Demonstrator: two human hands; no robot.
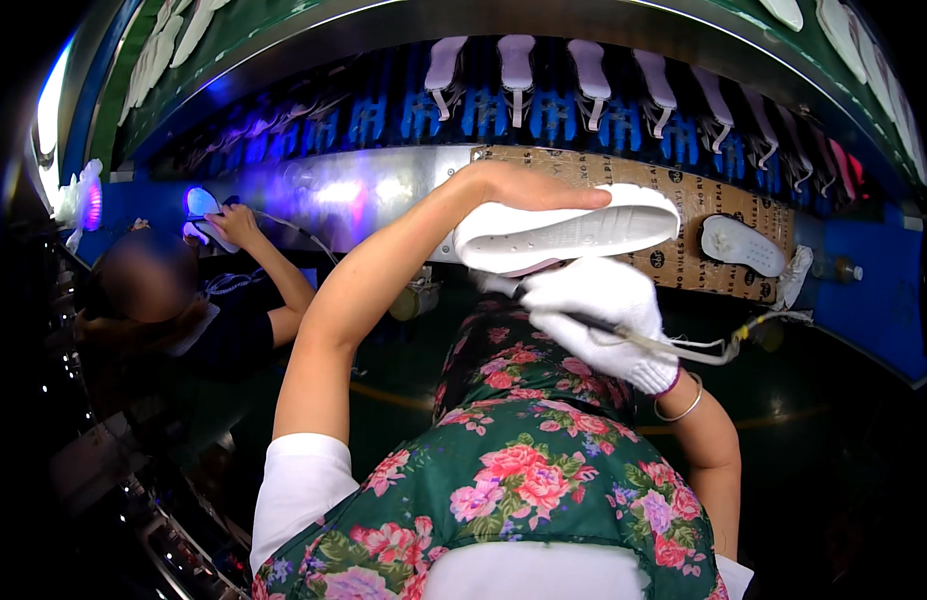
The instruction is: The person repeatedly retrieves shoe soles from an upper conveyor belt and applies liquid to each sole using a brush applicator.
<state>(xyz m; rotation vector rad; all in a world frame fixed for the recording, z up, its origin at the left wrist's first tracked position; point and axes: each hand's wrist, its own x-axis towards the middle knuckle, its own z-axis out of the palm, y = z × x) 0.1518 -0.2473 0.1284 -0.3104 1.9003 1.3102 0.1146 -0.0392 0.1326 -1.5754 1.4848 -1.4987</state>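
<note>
My bare left hand grips a white shoe sole from its far side, the thumb lying along the upper rim. The sole is tilted so that its hollow, dotted inside faces me. In a white knitted glove, my right hand is closed round a dark-handled brush with a pale hose running off to the right. The brush's pale tip is smeared by motion, close under the sole's left end; whether it touches the sole, I cannot tell.
Brown printed cardboard covers the bench beyond my hands. Another white sole lies on it at the right, near a small bottle. Behind, pale soles hang over blue racks. At the left, a co-worker's hand holds a blue-lit sole.
</note>
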